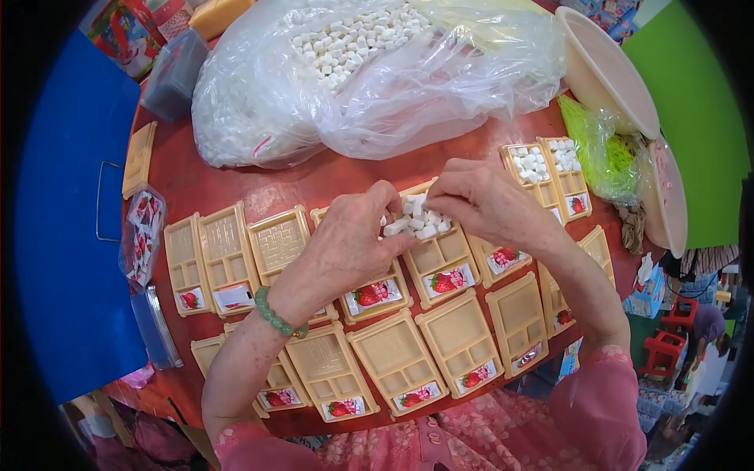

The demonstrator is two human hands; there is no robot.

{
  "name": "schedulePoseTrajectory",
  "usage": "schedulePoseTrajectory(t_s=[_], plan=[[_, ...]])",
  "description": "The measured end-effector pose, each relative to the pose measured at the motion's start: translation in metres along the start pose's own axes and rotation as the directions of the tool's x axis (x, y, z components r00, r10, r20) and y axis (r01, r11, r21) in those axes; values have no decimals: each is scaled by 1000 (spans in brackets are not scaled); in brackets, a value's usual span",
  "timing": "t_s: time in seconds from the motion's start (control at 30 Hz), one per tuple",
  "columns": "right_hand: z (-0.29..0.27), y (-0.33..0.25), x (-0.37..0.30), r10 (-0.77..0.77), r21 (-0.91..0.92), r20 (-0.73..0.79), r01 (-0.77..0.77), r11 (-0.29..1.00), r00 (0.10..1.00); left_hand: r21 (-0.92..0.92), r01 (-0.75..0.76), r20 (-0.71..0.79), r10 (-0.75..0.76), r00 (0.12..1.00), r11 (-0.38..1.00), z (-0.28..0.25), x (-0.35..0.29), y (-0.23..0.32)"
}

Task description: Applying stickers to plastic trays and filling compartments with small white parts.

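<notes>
A loose heap of small white marshmallows (421, 222) lies in the upper compartment of a beige plastic tray (426, 257) at the middle of the table. My left hand (353, 235) is closed at the heap's left side, marshmallows between thumb and curled fingers. From the right, my right hand (485, 198) reaches in with its fingers pinched together at the heap's edge; what they hold is hidden. A strawberry-printed sachet (448, 280) fills the tray's lowest compartment. Two trays at the far right hold marshmallows too (529, 166).
Several more beige trays (397, 357), mostly with sachets, stand in two rows on the red table (267, 182). A big clear bag (259, 102) of marshmallows lies behind. At left is a clear box of sachets (144, 228); at right, bright green strands (616, 161) and pale basins (609, 71).
</notes>
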State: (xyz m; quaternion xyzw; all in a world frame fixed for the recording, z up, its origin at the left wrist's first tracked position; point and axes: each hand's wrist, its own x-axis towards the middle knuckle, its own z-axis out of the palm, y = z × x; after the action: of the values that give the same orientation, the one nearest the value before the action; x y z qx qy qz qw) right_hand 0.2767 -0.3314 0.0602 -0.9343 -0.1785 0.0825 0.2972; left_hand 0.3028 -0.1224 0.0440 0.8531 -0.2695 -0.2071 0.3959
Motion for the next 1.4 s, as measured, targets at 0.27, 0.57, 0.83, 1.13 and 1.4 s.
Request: schedulePoseTrajectory(t_s=[0.27,0.57,0.83,1.13,1.4], plan=[[11,0,-11,-88,7,-40,89,996,995,0,-86,-52,86,995,996,-1,0,-8],[6,-8,-16,-99,37,-64,101,994,993,16,-131,-87,132,987,991,-1,-2,-13],[12,-19,-14,-110,191,-126,133,973,986,-494,71,102,-23,995,867,-7,-9,-20],[15,-34,5,-169,199,-238,218,955,956,-730,245,198,-145,969,638,-22,-13,-3],[24,-40,15,-154,243,-186,198,950,970,-792,193,15,-297,955,579,-54,-36,-25]])
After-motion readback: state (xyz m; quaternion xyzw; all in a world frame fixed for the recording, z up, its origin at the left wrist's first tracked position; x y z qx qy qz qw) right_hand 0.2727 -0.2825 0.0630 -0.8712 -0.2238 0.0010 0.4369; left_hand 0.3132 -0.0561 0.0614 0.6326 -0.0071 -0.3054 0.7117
